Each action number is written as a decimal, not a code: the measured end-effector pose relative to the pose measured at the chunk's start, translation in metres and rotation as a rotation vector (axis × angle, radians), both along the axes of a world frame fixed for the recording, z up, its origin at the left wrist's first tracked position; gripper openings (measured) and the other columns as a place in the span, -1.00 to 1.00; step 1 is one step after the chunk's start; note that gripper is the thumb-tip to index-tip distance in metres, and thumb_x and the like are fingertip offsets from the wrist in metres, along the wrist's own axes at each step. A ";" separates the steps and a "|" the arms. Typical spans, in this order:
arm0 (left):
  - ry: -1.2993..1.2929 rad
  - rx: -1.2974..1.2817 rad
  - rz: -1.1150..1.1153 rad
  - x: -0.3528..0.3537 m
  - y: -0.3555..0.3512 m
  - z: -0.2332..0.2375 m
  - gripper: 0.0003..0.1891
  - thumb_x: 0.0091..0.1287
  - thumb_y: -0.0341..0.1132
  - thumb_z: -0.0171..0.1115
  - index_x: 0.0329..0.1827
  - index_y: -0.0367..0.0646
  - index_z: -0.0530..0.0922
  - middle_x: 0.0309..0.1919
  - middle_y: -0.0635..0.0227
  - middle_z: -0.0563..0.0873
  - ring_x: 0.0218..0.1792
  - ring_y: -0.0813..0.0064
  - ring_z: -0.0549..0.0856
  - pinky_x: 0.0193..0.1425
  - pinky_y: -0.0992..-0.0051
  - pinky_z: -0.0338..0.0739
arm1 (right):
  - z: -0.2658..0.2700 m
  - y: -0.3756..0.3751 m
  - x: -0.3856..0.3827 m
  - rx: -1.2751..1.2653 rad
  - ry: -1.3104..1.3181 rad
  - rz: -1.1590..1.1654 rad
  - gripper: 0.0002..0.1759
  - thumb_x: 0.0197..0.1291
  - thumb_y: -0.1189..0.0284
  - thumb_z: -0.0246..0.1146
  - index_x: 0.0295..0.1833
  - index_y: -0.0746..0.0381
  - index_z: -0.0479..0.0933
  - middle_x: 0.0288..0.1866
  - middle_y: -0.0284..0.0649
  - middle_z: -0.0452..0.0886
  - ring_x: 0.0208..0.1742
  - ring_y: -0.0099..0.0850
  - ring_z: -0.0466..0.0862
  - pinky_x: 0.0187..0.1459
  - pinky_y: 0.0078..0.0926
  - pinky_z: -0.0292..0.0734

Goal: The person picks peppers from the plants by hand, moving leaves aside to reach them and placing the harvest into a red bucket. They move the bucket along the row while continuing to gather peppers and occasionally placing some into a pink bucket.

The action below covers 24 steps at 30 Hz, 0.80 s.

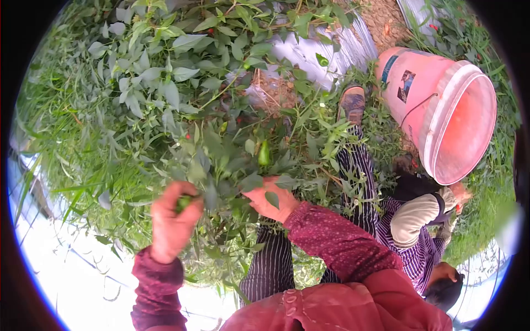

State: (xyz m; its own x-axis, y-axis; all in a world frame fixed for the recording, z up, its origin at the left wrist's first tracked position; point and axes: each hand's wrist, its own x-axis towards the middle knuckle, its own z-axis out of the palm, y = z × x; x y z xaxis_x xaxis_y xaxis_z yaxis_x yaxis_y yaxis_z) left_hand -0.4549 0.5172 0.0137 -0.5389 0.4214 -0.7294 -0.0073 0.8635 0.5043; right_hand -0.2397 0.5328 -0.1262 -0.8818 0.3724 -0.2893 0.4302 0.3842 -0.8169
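My left hand (172,220), smeared a little by motion, is closed with its fingers curled around a small green pepper (183,204), of which only part shows. Pepper plant leaves (205,163) hang just beyond it. My right hand (271,202) reaches into the foliage; leaves cover part of it and hide its fingertips, so its grip cannot be made out. Just above that hand, a light green pepper (264,153) hangs on the plant.
A pink bucket (411,91) lies tilted at the upper right, its mouth facing me. Another person (414,231) in a striped top crouches at the lower right. Silver plastic sheeting (309,55) covers ground among the plants. My shoe (352,105) stands beside the bucket.
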 end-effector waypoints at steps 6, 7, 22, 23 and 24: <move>-0.234 -0.020 -0.145 -0.031 0.064 -0.027 -0.84 0.15 -0.44 0.13 -0.24 -0.29 0.57 -0.47 0.33 0.66 -0.44 0.55 0.62 -0.33 0.58 0.52 | -0.021 -0.027 -0.002 -0.388 -0.032 0.320 -0.68 0.26 0.38 0.01 0.11 0.19 0.38 0.04 -0.21 0.49 0.01 -0.29 0.54 0.07 -0.34 0.49; -0.383 -0.098 -0.202 -0.031 0.064 -0.046 -0.82 0.15 -0.41 0.15 -0.23 -0.30 0.58 -0.48 0.33 0.65 -0.45 0.57 0.60 -0.36 0.59 0.49 | -0.027 -0.039 0.004 -0.274 0.112 0.174 -0.64 0.26 0.41 -0.02 0.16 0.23 0.39 -0.01 -0.24 0.54 -0.04 -0.33 0.58 0.07 -0.37 0.51; -0.458 -0.343 -0.902 0.017 0.072 -0.088 -0.59 0.05 -0.14 0.28 -0.09 -0.19 0.64 -0.33 0.12 0.71 -0.27 0.21 0.68 -0.07 0.37 0.54 | 0.004 -0.006 -0.019 -0.893 0.243 -0.404 -0.74 0.15 0.25 0.28 -0.39 0.24 0.51 -0.60 -0.42 0.51 -0.54 -0.54 0.51 -0.45 -0.58 0.41; -0.699 -0.312 -0.733 0.014 0.074 -0.081 -0.63 0.07 -0.18 0.32 -0.10 -0.19 0.65 -0.36 0.19 0.72 -0.35 0.34 0.68 -0.16 0.42 0.56 | 0.011 0.009 -0.012 -1.107 -0.101 -0.238 -0.74 0.16 0.26 0.28 -0.38 0.24 0.50 -0.56 -0.43 0.53 -0.51 -0.51 0.55 -0.42 -0.68 0.45; -0.930 -0.276 -0.554 0.013 0.074 -0.077 -0.66 0.08 -0.23 0.36 -0.11 -0.20 0.65 -0.40 0.27 0.73 -0.43 0.47 0.68 -0.26 0.48 0.58 | -0.002 -0.013 -0.003 -1.098 -0.096 -0.243 -0.74 0.16 0.26 0.28 -0.38 0.24 0.50 -0.56 -0.43 0.53 -0.51 -0.51 0.55 -0.42 -0.68 0.45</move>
State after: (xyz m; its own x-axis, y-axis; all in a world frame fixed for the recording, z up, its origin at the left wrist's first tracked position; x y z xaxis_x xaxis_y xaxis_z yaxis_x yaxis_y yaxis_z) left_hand -0.4424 0.5908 -0.0630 0.4770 0.1959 -0.8568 0.1383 0.9460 0.2933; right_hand -0.2425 0.5202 -0.1286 -0.7774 0.0334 -0.6281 0.4745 -0.6242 -0.6206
